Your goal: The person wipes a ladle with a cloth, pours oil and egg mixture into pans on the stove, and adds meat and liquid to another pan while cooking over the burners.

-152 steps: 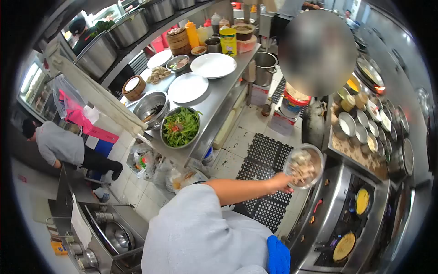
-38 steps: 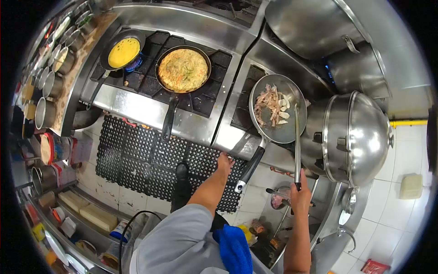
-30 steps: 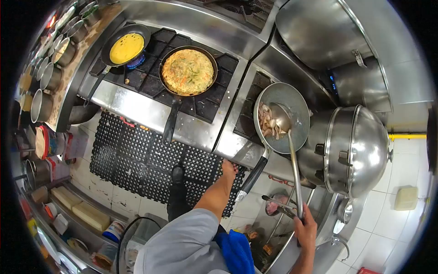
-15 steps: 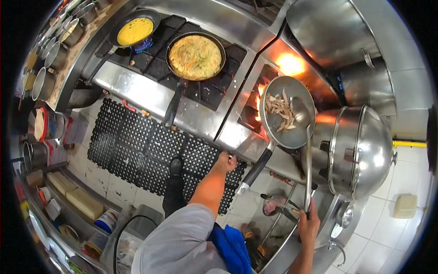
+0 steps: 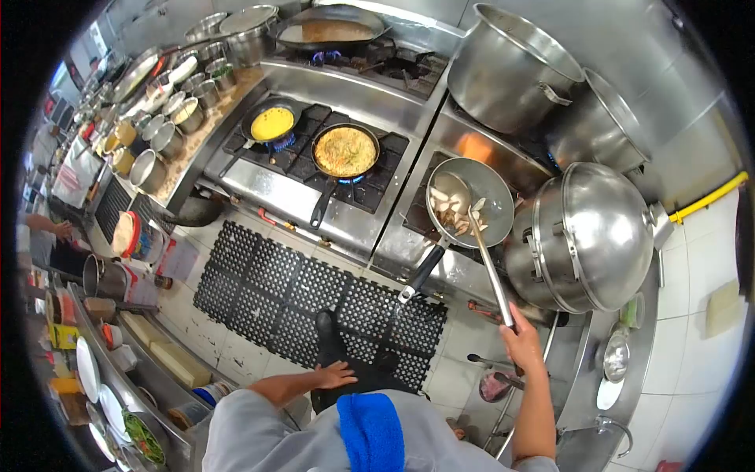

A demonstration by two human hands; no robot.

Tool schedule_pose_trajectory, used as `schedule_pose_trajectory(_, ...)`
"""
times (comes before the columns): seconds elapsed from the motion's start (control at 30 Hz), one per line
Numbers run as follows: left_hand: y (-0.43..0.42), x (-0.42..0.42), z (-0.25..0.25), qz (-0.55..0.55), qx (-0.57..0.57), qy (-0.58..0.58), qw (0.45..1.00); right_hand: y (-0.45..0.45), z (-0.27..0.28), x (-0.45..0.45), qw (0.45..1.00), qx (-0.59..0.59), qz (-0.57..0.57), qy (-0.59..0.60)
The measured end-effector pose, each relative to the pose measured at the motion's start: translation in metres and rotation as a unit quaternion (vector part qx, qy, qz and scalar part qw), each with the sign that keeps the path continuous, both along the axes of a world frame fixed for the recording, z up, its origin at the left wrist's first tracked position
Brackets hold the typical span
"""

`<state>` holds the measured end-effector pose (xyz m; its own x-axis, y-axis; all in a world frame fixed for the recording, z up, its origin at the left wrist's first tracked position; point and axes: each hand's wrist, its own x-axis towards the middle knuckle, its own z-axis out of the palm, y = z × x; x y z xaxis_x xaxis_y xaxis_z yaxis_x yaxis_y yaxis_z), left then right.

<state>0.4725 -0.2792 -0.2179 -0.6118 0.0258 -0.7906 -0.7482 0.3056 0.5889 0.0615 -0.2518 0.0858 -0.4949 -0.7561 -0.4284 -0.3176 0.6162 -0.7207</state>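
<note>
My right hand (image 5: 521, 344) grips the long handle of a metal ladle (image 5: 494, 275). The ladle's bowl rests inside a grey frying pan (image 5: 495, 193), at its left side, beside pale sliced pieces (image 5: 452, 214) that look like meat or mushroom. This pan sits on the right-hand burner, its black handle (image 5: 425, 271) pointing toward me with no hand on it. My left hand (image 5: 336, 375) is open, fingers spread, low in front of my dark trousers. On the left stove, one pan holds a thick omelette (image 5: 344, 151) and another holds yellow egg (image 5: 272, 123) over a blue flame.
Large steel pots (image 5: 503, 75) stand behind the right burner, and a domed steel vessel (image 5: 605, 236) stands right of the pan. Steel containers (image 5: 147, 171) line the left counter. A black perforated mat (image 5: 275, 291) covers the floor. Another person's hand (image 5: 59, 229) shows at far left.
My left hand has drawn back from near the pan's handle toward my body and opened. The ladle's bowl has shifted to the pan's left side. Flames beside the pan have shrunk. The view has tilted up.
</note>
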Motion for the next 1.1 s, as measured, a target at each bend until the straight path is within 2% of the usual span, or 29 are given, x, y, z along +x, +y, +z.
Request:
schedule_pose_trajectory(0.07,-0.002,0.035,0.035,0.145,-0.127,0.002,0.981,0.016,0.034,-0.001,0.999,0.032,0.035,-0.001)
schedule_pose_trajectory(0.1,-0.015,0.046,0.029,0.138,-0.135,-0.001,0.981,0.017,0.036,-0.006,0.999,0.025,0.029,-0.006)
schedule_pose_trajectory(0.17,-0.036,0.061,0.009,0.175,-0.127,-0.175,0.961,0.021,0.025,-0.015,0.997,0.045,0.054,-0.013)
schedule_pose_trajectory(0.23,-0.063,0.056,0.018,0.183,-0.241,-0.06,0.951,0.013,-0.012,-0.032,0.996,0.068,0.048,0.022)
schedule_pose_trajectory(0.27,-0.077,0.05,0.015,0.194,-0.283,0.005,0.939,0.009,-0.028,-0.035,0.981,0.027,0.095,0.169)
schedule_pose_trajectory(0.3,-0.097,0.04,-0.004,0.169,-0.29,0.041,0.941,0.008,-0.034,-0.034,0.94,-0.008,0.14,0.312)
schedule_pose_trajectory(0.33,-0.12,0.027,-0.018,0.147,-0.296,0.078,0.941,0.003,-0.028,-0.026,0.941,-0.005,0.135,0.312)
schedule_pose_trajectory(0.4,-0.147,-0.021,0.066,0.249,-0.248,0.107,0.93,-0.013,-0.017,-0.004,0.969,0.032,0.027,0.245)
schedule_pose_trajectory(0.43,-0.158,-0.034,0.071,0.231,-0.252,0.119,0.932,-0.02,-0.021,-0.003,0.969,0.033,0.021,0.245)
schedule_pose_trajectory(0.5,-0.159,-0.044,0.073,0.209,-0.249,0.132,0.936,-0.034,-0.051,-0.003,0.952,-0.044,0.005,0.303)
schedule_pose_trajectory(0.53,-0.157,-0.046,0.079,0.182,-0.186,0.167,0.951,-0.044,-0.073,-0.006,0.93,-0.065,0.019,0.362)
schedule_pose_trajectory(0.57,-0.159,-0.045,0.082,0.155,-0.122,0.201,0.959,-0.054,-0.072,0.001,0.929,-0.063,0.015,0.364)
schedule_pose_trajectory(0.6,-0.154,-0.035,0.068,0.085,-0.114,0.226,0.964,-0.067,-0.072,0.013,0.941,0.006,0.001,0.339)
schedule_pose_trajectory(0.63,-0.145,-0.021,0.049,0.067,-0.015,0.219,0.973,-0.073,-0.071,0.022,0.947,0.076,-0.014,0.311)
schedule_pose_trajectory(0.67,-0.149,-0.013,0.051,0.061,-0.014,0.22,0.973,-0.069,-0.068,0.021,0.947,0.077,-0.02,0.313)
schedule_pose_trajectory(0.77,-0.154,0.019,0.082,-0.106,-0.094,0.202,0.969,-0.021,-0.048,0.022,0.955,-0.03,0.061,0.29)
schedule_pose_trajectory(0.83,-0.158,0.043,0.094,-0.216,-0.143,0.188,0.947,0.002,-0.007,0.043,0.97,0.021,0.033,0.24)
schedule_pose_trajectory(0.87,-0.166,0.051,-0.002,-0.249,-0.197,0.224,0.921,0.014,0.008,0.048,0.97,0.023,0.029,0.241)
schedule_pose_trajectory(0.93,-0.188,0.008,0.011,-0.05,-0.2,0.242,0.948,0.035,0.024,0.047,0.972,0.023,0.008,0.232)
schedule_pose_trajectory(0.97,-0.193,-0.024,0.036,0.147,-0.042,0.16,0.975,0.04,0.022,0.044,0.973,0.024,0.006,0.229)
schedule_pose_trajectory(1.0,-0.197,-0.061,0.072,0.335,0.115,0.068,0.933,0.044,0.021,0.039,0.981,0.053,0.001,0.185)
schedule_pose_trajectory(1.03,-0.195,-0.092,0.11,0.385,0.15,0.103,0.905,0.047,0.02,0.034,0.987,0.084,-0.003,0.14)
schedule_pose_trajectory(1.07,-0.193,-0.12,0.135,0.433,0.185,0.136,0.872,0.042,0.016,0.032,0.98,0.07,0.031,0.184)
schedule_pose_trajectory(1.1,-0.196,-0.144,0.142,0.42,0.242,0.161,0.86,0.038,0.007,0.03,0.98,0.072,0.029,0.181)
